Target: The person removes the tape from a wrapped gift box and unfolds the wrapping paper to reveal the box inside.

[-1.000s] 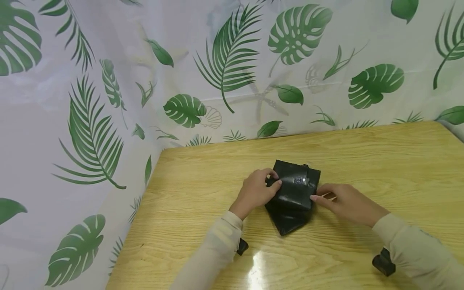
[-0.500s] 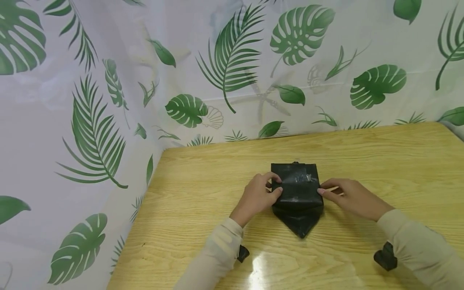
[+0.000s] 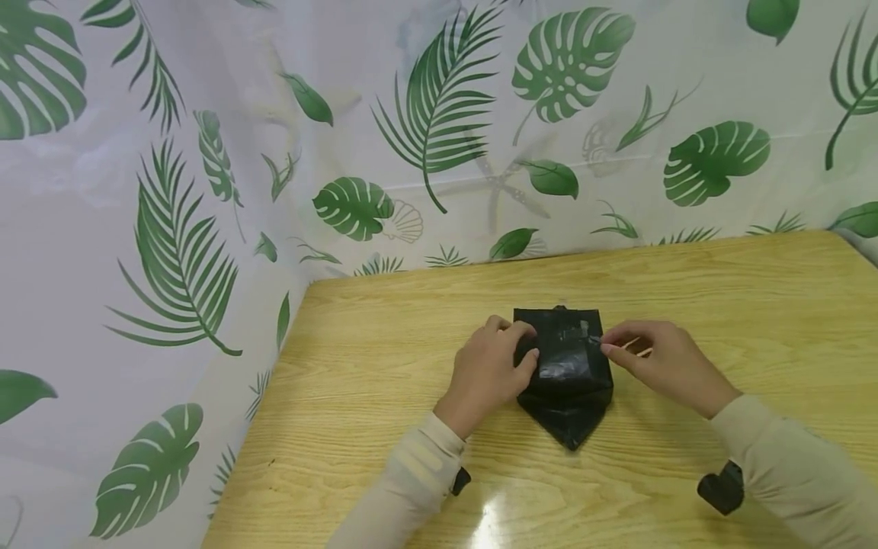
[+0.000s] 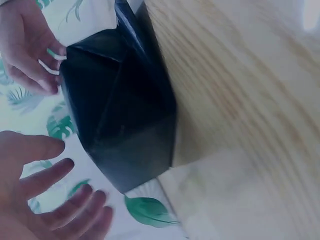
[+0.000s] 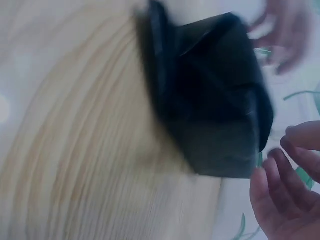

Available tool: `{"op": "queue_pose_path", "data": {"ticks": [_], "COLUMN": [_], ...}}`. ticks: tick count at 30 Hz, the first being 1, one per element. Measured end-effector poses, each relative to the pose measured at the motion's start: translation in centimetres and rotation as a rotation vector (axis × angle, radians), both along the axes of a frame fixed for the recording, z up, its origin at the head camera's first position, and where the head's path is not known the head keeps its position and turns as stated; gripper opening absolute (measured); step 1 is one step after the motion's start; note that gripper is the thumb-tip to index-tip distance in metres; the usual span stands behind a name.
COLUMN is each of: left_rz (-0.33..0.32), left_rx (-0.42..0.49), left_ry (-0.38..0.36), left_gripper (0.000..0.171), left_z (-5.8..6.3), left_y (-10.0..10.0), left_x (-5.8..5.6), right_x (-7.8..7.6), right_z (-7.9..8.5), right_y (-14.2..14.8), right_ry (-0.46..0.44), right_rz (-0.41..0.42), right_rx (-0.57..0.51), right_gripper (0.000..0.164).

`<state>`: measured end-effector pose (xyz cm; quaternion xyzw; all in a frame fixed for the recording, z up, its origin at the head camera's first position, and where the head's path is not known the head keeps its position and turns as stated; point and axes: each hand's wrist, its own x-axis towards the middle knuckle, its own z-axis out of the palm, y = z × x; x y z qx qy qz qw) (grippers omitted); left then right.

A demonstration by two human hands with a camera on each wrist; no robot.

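A package wrapped in black plastic (image 3: 565, 370) lies on the wooden table, with a pointed flap toward the person. On its top, near the right edge, is a small piece of clear, shiny tape (image 3: 584, 328). My left hand (image 3: 488, 364) rests against the package's left side, its thumb and fingers relaxed and spread in the left wrist view. At the right edge, my right hand (image 3: 661, 364) seems to pinch an end of the tape between thumb and forefinger. The right wrist view shows those fingertips close together beside the package (image 5: 220, 145); the tape itself is not discernible there.
The package sits toward the middle of the wooden table (image 3: 370, 351). A leaf-printed sheet (image 3: 425, 229) hangs behind the table and along its left side. A black wrist device (image 3: 723, 488) shows under the right sleeve.
The package has turned so its pointed flap faces the person. My right hand has moved slightly up along the right edge to the tape; my left hand stays on the left side.
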<state>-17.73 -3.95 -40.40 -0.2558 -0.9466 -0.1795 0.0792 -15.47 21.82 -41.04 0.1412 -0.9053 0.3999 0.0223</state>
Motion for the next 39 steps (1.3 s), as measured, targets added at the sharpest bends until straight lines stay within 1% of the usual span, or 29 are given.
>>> {"op": "queue_pose_path", "data": {"ticks": [2, 5, 7, 9, 10, 12, 14, 18, 20, 23, 26, 28, 31, 33, 35, 37, 39], "left_rz": [-0.075, -0.235, -0.321, -0.362, -0.363, -0.341, -0.319, -0.288, -0.282, -0.276, -0.262, -0.247, -0.226, -0.207, -0.183, -0.156, -0.126], "left_rx": [-0.039, -0.124, -0.206, -0.284, -0.318, -0.372, -0.399, -0.447, -0.475, -0.508, -0.507, -0.491, -0.452, -0.403, -0.337, -0.263, -0.198], "left_ry": [0.114, 0.246, 0.293, 0.305, 0.305, 0.287, 0.288, 0.302, 0.274, 0.196, 0.145, 0.147, 0.209, 0.259, 0.284, 0.27, 0.225], "left_gripper": [0.027, 0.029, 0.032, 0.036, 0.037, 0.04, 0.041, 0.046, 0.05, 0.055, 0.059, 0.059, 0.053, 0.042, 0.03, 0.021, 0.021], "left_z": [0.1, 0.1, 0.1, 0.1, 0.1, 0.1, 0.0, 0.0, 0.2, 0.4, 0.5, 0.6, 0.9, 1.2, 1.5, 1.6, 1.7], "left_y": [0.4, 1.3, 1.9, 2.5, 2.7, 2.9, 2.8, 2.4, 2.4, 2.5, 2.5, 2.1, 1.1, 0.1, -1.0, -2.1, -3.3], "left_x": [0.1, 0.1, 0.1, 0.2, 0.2, 0.2, 0.1, 0.1, 0.2, 0.2, 0.1, -0.1, -0.3, -0.4, -0.5, -0.5, -0.5], "right_x": [-0.1, -0.1, -0.2, -0.3, -0.3, -0.4, -0.5, -0.5, -0.5, -0.4, -0.5, -0.5, -0.5, -0.5, -0.4, -0.4, -0.3], "right_z": [-0.3, -0.7, -1.0, -1.2, -1.3, -1.5, -1.6, -1.7, -1.7, -1.7, -1.7, -1.7, -1.5, -1.4, -1.3, -1.2, -1.2], "right_y": [-0.1, -0.3, -0.3, -0.3, -0.3, -0.4, -0.5, -0.6, -0.4, -0.3, -0.3, -0.3, -0.3, -0.2, -0.1, 0.0, 0.1], "right_ry": [0.098, 0.175, 0.185, 0.165, 0.158, 0.132, 0.105, 0.08, 0.074, 0.068, 0.063, 0.057, 0.052, 0.051, 0.049, 0.046, 0.042], "right_rz": [0.004, 0.033, 0.054, 0.071, 0.077, 0.084, 0.087, 0.085, 0.09, 0.091, 0.095, 0.096, 0.094, 0.092, 0.092, 0.092, 0.092], "right_rx": [0.105, 0.183, 0.205, 0.208, 0.206, 0.195, 0.181, 0.174, 0.178, 0.18, 0.169, 0.158, 0.148, 0.144, 0.146, 0.151, 0.156], "right_gripper": [0.017, 0.016, 0.018, 0.021, 0.022, 0.022, 0.022, 0.022, 0.022, 0.023, 0.024, 0.025, 0.025, 0.024, 0.024, 0.024, 0.024]}}
